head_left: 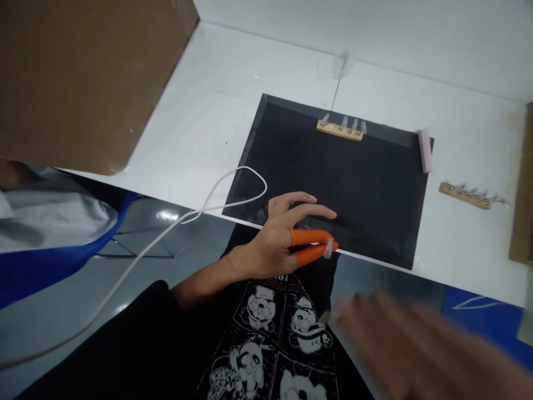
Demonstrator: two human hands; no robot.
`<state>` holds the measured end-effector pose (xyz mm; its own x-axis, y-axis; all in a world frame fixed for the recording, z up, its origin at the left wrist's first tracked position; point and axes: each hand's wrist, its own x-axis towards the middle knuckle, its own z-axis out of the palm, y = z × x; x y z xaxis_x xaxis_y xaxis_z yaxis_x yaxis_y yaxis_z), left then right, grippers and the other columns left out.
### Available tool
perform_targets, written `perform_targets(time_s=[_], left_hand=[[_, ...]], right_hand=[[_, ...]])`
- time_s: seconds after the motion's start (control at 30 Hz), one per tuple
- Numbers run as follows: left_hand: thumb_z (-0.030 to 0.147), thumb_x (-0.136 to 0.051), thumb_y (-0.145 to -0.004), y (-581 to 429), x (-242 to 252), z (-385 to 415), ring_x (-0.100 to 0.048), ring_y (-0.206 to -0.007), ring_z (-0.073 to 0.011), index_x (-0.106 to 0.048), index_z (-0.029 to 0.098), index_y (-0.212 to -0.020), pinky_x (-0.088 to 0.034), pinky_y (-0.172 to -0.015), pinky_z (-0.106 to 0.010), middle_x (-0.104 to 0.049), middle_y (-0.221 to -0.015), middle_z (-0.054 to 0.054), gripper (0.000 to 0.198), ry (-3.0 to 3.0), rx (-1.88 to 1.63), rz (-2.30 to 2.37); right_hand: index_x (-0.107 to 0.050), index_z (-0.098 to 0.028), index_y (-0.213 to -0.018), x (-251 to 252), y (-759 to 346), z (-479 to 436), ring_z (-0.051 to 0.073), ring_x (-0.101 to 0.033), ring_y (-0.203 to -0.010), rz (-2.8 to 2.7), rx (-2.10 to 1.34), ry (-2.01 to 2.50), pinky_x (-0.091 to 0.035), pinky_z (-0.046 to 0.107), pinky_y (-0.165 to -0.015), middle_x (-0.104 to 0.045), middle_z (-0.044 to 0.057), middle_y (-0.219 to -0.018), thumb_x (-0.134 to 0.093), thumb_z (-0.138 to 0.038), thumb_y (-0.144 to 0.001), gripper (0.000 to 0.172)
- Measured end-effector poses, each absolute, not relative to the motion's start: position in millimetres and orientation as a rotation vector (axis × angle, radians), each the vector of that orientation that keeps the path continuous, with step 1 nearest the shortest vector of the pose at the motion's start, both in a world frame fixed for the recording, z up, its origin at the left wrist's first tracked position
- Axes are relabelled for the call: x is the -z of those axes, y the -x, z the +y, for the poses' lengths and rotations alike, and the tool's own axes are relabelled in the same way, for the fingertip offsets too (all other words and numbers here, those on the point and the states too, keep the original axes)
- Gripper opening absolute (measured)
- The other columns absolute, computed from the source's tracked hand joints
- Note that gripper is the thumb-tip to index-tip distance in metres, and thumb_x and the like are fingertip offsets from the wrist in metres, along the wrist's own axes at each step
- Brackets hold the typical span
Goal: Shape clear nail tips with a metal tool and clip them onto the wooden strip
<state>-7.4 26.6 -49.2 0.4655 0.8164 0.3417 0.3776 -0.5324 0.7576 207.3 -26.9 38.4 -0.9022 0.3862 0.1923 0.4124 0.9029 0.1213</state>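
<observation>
Left hand (283, 236) at near edge of black mat (333, 178), just over table (200, 139) edge. Thumb and forefinger capped in orange finger cots (310, 237), tips pinched on a small clear piece (328, 248), likely a tiny plastic tube or cap; too small to tell for sure. Other three fingers spread loose over the mat, holding nothing.

Right hand (412, 344) low right, in front of the table, heavily motion-blurred. Something small and pale possibly at the fingertips, but grip state unreadable: can't tell open or closed, can't tell if holding.

Wooden strip (339, 129) at far edge of mat, four clear pieces standing on it with metal beads at the base. Thin wire running back from it toward the wall. Second wooden strip (466, 195) off the mat to the right on bare table, also carrying clear pieces and metal bits, lying tilted. Pink block (425, 150) at mat's right edge.

White cable (233, 189) looping across mat's left corner and down off the table. Cardboard box (91, 78) top left. Black printed shirt (270, 328) below.

Progress, judged only: two strips look populated, one piece in hand and not on either strip. Middle of mat bare. How much is left: not readable here.
</observation>
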Motion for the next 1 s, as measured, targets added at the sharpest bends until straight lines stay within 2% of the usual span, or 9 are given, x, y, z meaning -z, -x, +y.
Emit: perform_targets(time_s=[0.1,0.23,0.37,0.5,0.63,0.77,0.83,0.93,1.0], left_hand=[[0.025,-0.071,-0.087,8,49,25,-0.048,-0.122,-0.0246,-0.074,0.025,-0.087,-0.037,-0.106,-0.044,-0.069,-0.118,-0.003,0.003,-2.124,-0.937,0.976],[0.023,-0.072,-0.086,8,48,23,-0.048,-0.122,-0.0255,-0.074,0.024,-0.086,-0.036,-0.105,-0.045,-0.069,-0.119,-0.004,0.002,-2.134,-0.921,0.967],[0.025,-0.072,-0.086,8,47,22,-0.048,-0.123,-0.0253,-0.074,0.025,-0.088,-0.034,-0.106,-0.044,-0.068,-0.121,-0.003,0.003,-2.156,-0.904,0.978],[0.026,-0.071,-0.087,9,47,21,-0.048,-0.123,-0.0252,-0.074,0.025,-0.085,-0.032,-0.105,-0.043,-0.069,-0.12,-0.003,0.003,-2.164,-0.868,0.986],[0.027,-0.071,-0.087,10,47,20,-0.049,-0.124,-0.0251,-0.073,0.026,-0.088,-0.032,-0.105,-0.043,-0.069,-0.121,-0.003,0.003,-2.166,-0.873,0.953],[0.026,-0.071,-0.087,10,48,20,-0.049,-0.125,-0.0255,-0.073,0.027,-0.089,-0.03,-0.105,-0.044,-0.068,-0.121,-0.002,0.002,-2.155,-0.859,0.939],[0.026,-0.071,-0.087,11,48,21,-0.049,-0.125,-0.0257,-0.073,0.026,-0.089,-0.03,-0.104,-0.044,-0.068,-0.121,-0.003,0.002,-2.157,-0.863,0.933],[0.027,-0.072,-0.087,12,48,22,-0.048,-0.125,-0.0259,-0.072,0.025,-0.09,-0.031,-0.104,-0.044,-0.068,-0.121,-0.003,0.004,-2.173,-0.864,0.921],[0.026,-0.071,-0.087,12,48,23,-0.048,-0.126,-0.0259,-0.072,0.026,-0.09,-0.03,-0.104,-0.044,-0.067,-0.122,-0.003,0.003,-2.178,-0.838,0.915]], right_hand=[[-0.063,-0.009,-0.113,-39,-211,-30,0.022,-0.061,-0.082,-2.899,0.289,0.69,-0.043,0.035,-0.071,-0.071,0.008,-0.087,-0.045,-0.012,-0.094,0.027],[-0.064,-0.017,-0.109,-40,-210,-32,0.015,-0.059,-0.072,-2.995,0.271,0.258,-0.041,0.03,-0.066,-0.067,0.0,-0.08,-0.035,-0.005,-0.093,0.035],[-0.061,0.001,-0.114,-41,-214,-27,0.026,-0.061,-0.085,-2.925,0.311,0.553,-0.043,0.038,-0.075,-0.07,0.016,-0.096,-0.041,-0.016,-0.094,0.033],[-0.063,-0.012,-0.105,-38,-214,-29,0.019,-0.059,-0.069,-3.013,0.262,0.313,-0.041,0.033,-0.063,-0.067,0.004,-0.076,-0.035,-0.006,-0.09,0.032],[-0.061,0.0,-0.114,-42,-213,-31,0.024,-0.061,-0.081,-2.92,0.371,0.62,-0.043,0.038,-0.074,-0.07,0.014,-0.091,-0.044,-0.01,-0.092,0.03],[-0.065,-0.017,-0.106,-46,-206,-35,0.015,-0.056,-0.065,-3.039,0.318,0.32,-0.04,0.03,-0.063,-0.066,-0.001,-0.073,-0.036,-0.008,-0.094,0.032],[-0.064,-0.015,-0.109,-48,-206,-33,0.016,-0.058,-0.072,-3.029,0.263,0.384,-0.042,0.031,-0.067,-0.069,0.002,-0.081,-0.038,-0.01,-0.095,0.03],[-0.06,-0.001,-0.115,-49,-208,-28,0.025,-0.061,-0.087,-2.965,0.313,0.622,-0.043,0.039,-0.078,-0.071,0.015,-0.098,-0.04,-0.013,-0.094,0.032],[-0.064,-0.008,-0.11,-47,-205,-27,0.021,-0.06,-0.074,-2.999,0.33,0.465,-0.041,0.036,-0.069,-0.07,0.008,-0.083,-0.035,-0.008,-0.093,0.033]])
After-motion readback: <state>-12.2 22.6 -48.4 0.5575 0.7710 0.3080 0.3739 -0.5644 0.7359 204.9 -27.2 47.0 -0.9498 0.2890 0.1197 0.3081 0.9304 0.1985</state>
